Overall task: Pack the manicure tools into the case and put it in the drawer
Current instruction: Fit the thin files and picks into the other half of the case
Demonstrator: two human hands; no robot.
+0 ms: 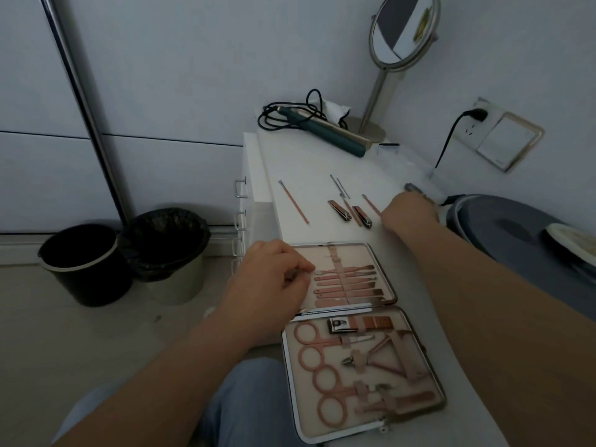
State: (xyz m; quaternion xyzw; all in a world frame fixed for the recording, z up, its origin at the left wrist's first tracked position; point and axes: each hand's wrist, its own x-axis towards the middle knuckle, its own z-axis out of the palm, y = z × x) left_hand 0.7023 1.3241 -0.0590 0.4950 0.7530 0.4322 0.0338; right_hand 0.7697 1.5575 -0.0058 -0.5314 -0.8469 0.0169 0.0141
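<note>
The open manicure case point(354, 337) holds scissors point(317, 341) and strapped tools; the left hand point(274, 272) pinches one there. The right hand point(409, 209), grip unclear, reaches past nail clippers point(340, 211) on the white dresser top point(309, 159).

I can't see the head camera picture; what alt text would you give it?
A person's left hand rests on the far half of an open manicure case on a white cabinet top, while the right hand reaches toward loose tools farther back. Two nail clippers and thin rose-gold sticks lie unpacked; behind are a round mirror and a hair iron.
</note>
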